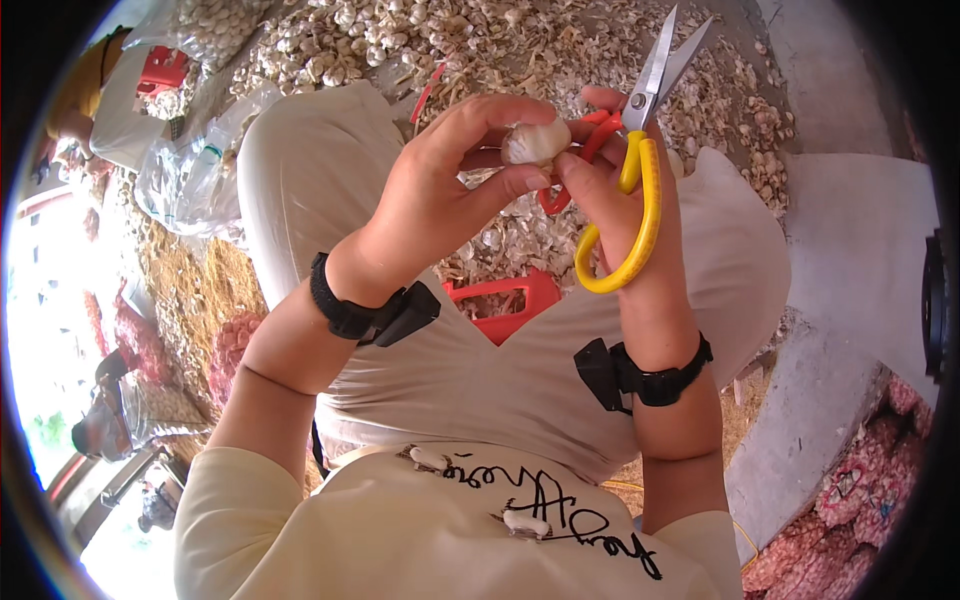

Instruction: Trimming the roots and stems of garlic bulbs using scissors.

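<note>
A whitish garlic bulb (536, 142) is held above my lap between the curled fingers and thumb of my left hand (425, 185). My right hand (612, 195) keeps hold of a pair of scissors (650, 205) with one yellow and one red handle. Their blades stand apart and point up and to the right, away from the bulb. The thumb of my right hand reaches to the bulb's lower right side. Some fingers of that hand are hidden behind the handles.
Loose garlic bulbs (330, 50) and dry peelings (550, 60) cover the surface ahead. A red plastic frame (540, 292) shows between my knees. Clear plastic bags (190, 185) lie at the left. Pink net sacks (850, 500) are at lower right, and another person (95, 430) is at far left.
</note>
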